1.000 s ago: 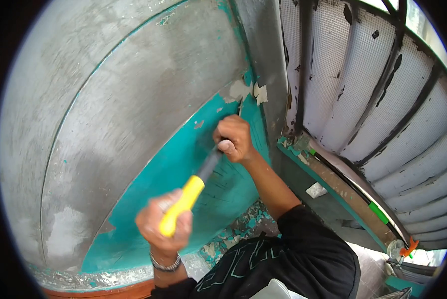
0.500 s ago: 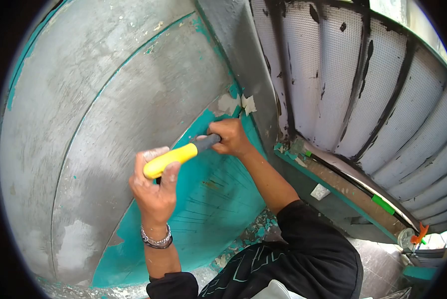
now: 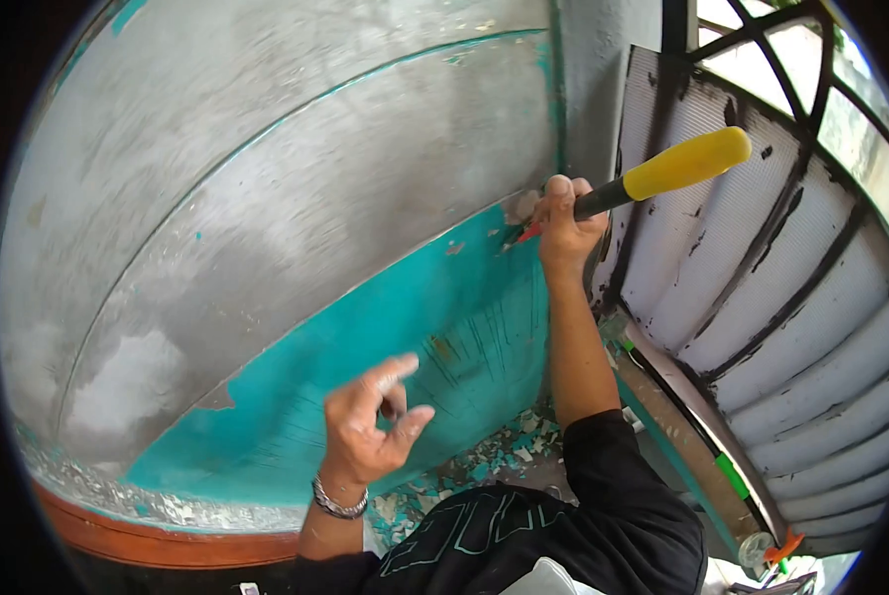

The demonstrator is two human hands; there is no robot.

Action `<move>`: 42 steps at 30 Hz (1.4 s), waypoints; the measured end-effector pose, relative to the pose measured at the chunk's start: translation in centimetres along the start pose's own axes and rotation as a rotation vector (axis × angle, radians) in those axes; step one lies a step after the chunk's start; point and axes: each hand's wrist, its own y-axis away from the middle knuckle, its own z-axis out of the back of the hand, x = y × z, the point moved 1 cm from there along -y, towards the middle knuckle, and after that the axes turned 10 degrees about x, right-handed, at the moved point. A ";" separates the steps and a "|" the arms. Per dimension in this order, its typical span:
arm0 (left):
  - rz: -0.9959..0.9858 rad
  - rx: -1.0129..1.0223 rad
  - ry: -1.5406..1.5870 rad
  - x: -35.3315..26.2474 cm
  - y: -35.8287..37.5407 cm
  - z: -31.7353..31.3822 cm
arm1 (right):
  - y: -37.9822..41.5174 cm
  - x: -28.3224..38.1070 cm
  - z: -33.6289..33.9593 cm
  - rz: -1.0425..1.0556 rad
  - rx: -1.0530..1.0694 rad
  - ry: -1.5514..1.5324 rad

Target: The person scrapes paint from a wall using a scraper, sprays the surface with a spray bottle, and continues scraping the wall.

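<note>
My right hand point(image 3: 570, 226) grips a scraper by the black section near its head. Its yellow handle point(image 3: 689, 164) points up and to the right, and a small red part by the head shows against the wall. Most of the blade is hidden or too small to make out. Below that hand lies the turquoise paint point(image 3: 385, 327) on the wall, with bare grey patches near the corner. My left hand point(image 3: 373, 421) is empty, thumb and forefinger apart, in front of the lower turquoise area. A bracelet point(image 3: 339, 502) circles the left wrist.
Grey scraped wall point(image 3: 266, 188) spreads above the turquoise. Paint chips point(image 3: 509, 451) lie along its foot. At right stands a metal gate point(image 3: 722, 268) with textured panels; a ledge point(image 3: 677, 446) holding a green-marked rod runs beneath it. A reddish-brown band point(image 3: 167, 534) edges the bottom left.
My left hand has let go of the yellow handle and moved down. The handle has swung from pointing left to pointing up right, still in my right hand. The view has shifted.
</note>
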 end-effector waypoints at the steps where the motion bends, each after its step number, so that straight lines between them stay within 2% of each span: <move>1: 0.122 0.024 0.071 1.7 2.6 -1.1 | -0.2 -0.1 -0.4 -0.003 0.013 0.002; 3: 0.415 0.098 0.031 6.2 8.4 -3.4 | -0.3 -0.4 -0.8 -0.013 -0.148 0.180; 6: 0.886 0.419 -0.096 13.4 21.1 -6.7 | -1.6 -0.1 -0.8 -0.142 -0.240 0.098; 7: 1.037 0.566 -0.161 14.8 25.8 -7.6 | -1.9 0.0 -0.9 -0.128 -0.149 0.082; 8: 1.084 0.676 -0.168 16.7 31.9 -8.9 | -2.3 0.1 -0.9 -0.134 -0.145 0.092; 9: 1.209 0.755 -0.119 16.2 35.4 -9.2 | -2.6 0.3 -1.1 -0.121 -0.067 0.087; 10: 1.219 0.735 -0.064 16.6 40.5 -10.2 | -2.8 0.4 -1.2 -0.109 0.013 0.083; 11: 1.305 0.918 -0.065 21.4 51.3 -14.1 | -2.4 -0.4 -1.0 -0.109 0.019 0.091; 12: 1.299 0.924 -0.060 20.2 58.8 -13.7 | -1.3 -1.7 -0.6 -0.102 0.017 0.291; 13: 1.322 0.894 -0.062 20.3 59.3 -13.5 | -0.4 -1.9 -0.6 -0.101 0.015 0.494; 14: 1.343 0.853 -0.063 20.7 59.4 -13.8 | -0.2 -1.8 -0.4 -0.099 0.023 0.501; 17: 1.420 0.736 -0.084 21.2 60.2 -13.5 | 0.0 -1.2 -0.3 -0.085 -0.068 0.282; 20: 1.501 0.598 -0.097 21.5 60.2 -14.6 | -1.4 -0.1 -1.9 0.005 0.038 0.186; 23: 1.584 0.460 -0.112 21.0 60.8 -15.5 | -1.1 0.3 -2.8 0.012 0.019 0.206; 26: 1.530 0.531 -0.073 20.8 59.1 -14.8 | -0.9 0.5 -2.7 -0.016 0.021 0.268; 27: 1.581 0.492 -0.062 20.9 58.5 -15.1 | -1.2 0.3 -2.8 -0.046 0.042 0.320; 28: 1.580 0.482 -0.058 20.9 62.6 -15.2 | -1.7 0.5 -3.3 -0.042 0.049 0.315; 30: 0.881 -0.086 0.133 22.4 62.8 -17.8 | -2.2 1.0 -4.5 -0.062 -0.014 0.265; 31: 0.886 -0.092 0.135 20.8 65.0 -16.5 | -2.0 0.5 -4.4 -0.065 -0.008 0.262; 33: 1.457 0.482 0.085 21.4 61.4 -18.3 | -0.9 -0.5 -3.8 -0.125 0.002 0.374; 37: 1.511 0.488 0.062 20.3 63.3 -17.4 | -1.5 0.8 -4.1 -0.059 0.005 0.136; 42: 1.566 0.525 0.015 19.3 64.6 -17.7 | 0.0 -0.1 -4.0 -0.071 -0.006 0.269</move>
